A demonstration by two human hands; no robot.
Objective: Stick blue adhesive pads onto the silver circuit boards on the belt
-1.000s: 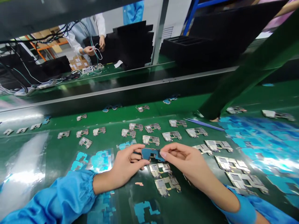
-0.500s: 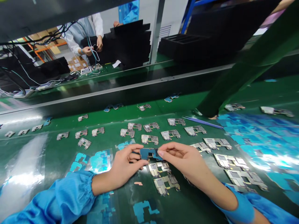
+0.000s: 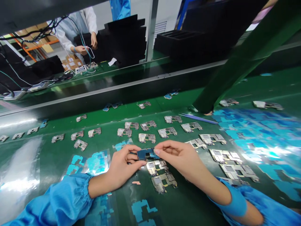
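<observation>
A small circuit board with a blue face (image 3: 144, 154) is held up between my two hands, a little above the green bench. My left hand (image 3: 121, 163) pinches its left end between thumb and fingers. At the other end, the thumb and forefinger of my right hand (image 3: 180, 158) close on its right edge and hide that corner. Just below lie two bare metallic circuit boards (image 3: 164, 182), close together on the mat. A small pink strip (image 3: 136, 182) lies to their left. Blue film pieces (image 3: 143, 210) on clear sheets lie nearer me.
Several more circuit boards (image 3: 147, 138) lie in loose rows across the green mat. Blue-purple tweezers (image 3: 198, 118) rest beside a slanted green post (image 3: 230, 72). Sheets of blue film (image 3: 254, 131) spread at the right. Behind the ledge, a co-worker's hands (image 3: 83, 49) handle cables.
The view has shifted slightly, so most things appear a little farther left. Both hands keep hold of the blue-faced board, which is tilted slightly differently.
</observation>
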